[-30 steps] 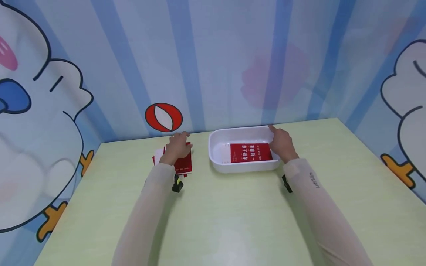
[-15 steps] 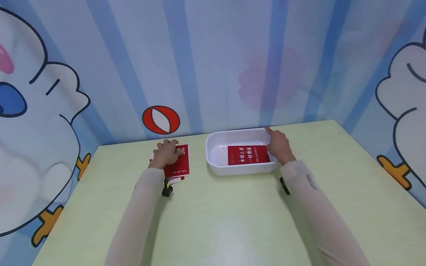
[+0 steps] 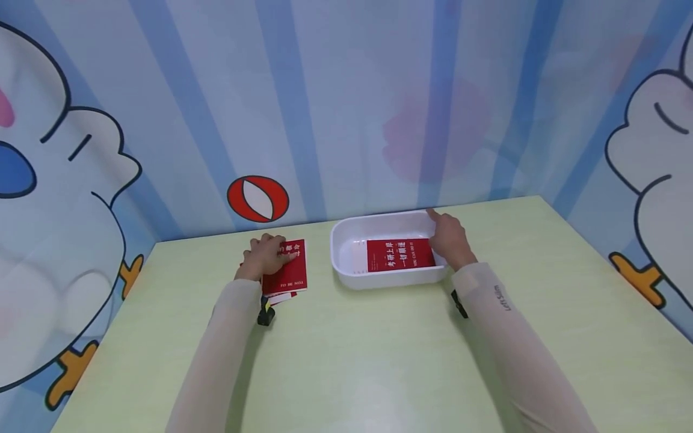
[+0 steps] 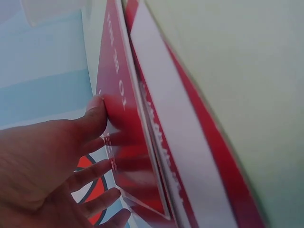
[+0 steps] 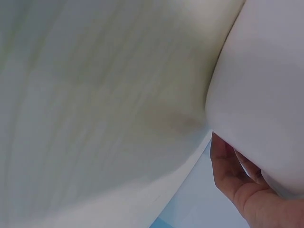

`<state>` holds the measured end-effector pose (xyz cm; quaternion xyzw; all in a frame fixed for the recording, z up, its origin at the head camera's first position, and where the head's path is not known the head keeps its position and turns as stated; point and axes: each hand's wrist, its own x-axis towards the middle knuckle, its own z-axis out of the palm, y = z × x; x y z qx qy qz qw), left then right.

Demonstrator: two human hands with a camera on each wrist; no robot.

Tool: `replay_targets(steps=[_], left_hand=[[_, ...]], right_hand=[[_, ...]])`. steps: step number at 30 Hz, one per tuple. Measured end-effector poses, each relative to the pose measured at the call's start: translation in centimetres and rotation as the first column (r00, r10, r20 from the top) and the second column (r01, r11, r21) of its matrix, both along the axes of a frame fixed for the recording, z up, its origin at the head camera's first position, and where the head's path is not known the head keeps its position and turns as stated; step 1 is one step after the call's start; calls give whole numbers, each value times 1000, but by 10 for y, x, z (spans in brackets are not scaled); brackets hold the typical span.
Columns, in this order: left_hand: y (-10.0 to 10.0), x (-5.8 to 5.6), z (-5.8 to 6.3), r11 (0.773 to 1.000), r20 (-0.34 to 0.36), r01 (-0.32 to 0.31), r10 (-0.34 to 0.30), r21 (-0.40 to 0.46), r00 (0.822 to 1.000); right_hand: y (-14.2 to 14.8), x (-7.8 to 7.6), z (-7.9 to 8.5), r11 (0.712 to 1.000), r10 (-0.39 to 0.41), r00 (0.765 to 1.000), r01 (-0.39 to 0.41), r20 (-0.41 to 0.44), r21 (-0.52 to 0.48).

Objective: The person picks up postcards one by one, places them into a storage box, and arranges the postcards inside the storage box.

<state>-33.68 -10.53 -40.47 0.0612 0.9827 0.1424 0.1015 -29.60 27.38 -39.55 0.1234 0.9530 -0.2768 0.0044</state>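
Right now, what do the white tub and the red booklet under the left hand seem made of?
White tub: probably moulded plastic, smooth, softly shiny, judging by its even walls and rounded corners.
Red booklet: likely paper or card, apparently glossy; the left wrist view shows a thin edge and streaky reflections.

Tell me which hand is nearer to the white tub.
Right. The right hand is at the right end of the white tub, touching its rim. The left hand is at the top red booklet, left of the tub and apart from it.

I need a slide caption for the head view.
Left grip at stacked red booklets, right grip on white tub with booklet inside.
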Motion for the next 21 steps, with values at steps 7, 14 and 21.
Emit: replay_targets(steps=[7, 14, 21], left_hand=[[-1, 3, 3, 999, -10, -10, 10, 35, 1000], [0, 1, 2, 999, -17, -12, 12, 33, 1000], [-2, -1, 1, 999, -42, -10, 12, 39, 999]], right_hand=[[0, -2, -3, 1000, -2, 1000, 3, -8, 22], [-1, -2, -3, 1000, -1, 1000, 2, -15, 22], [0, 0, -2, 999, 24, 999, -23, -26, 24]])
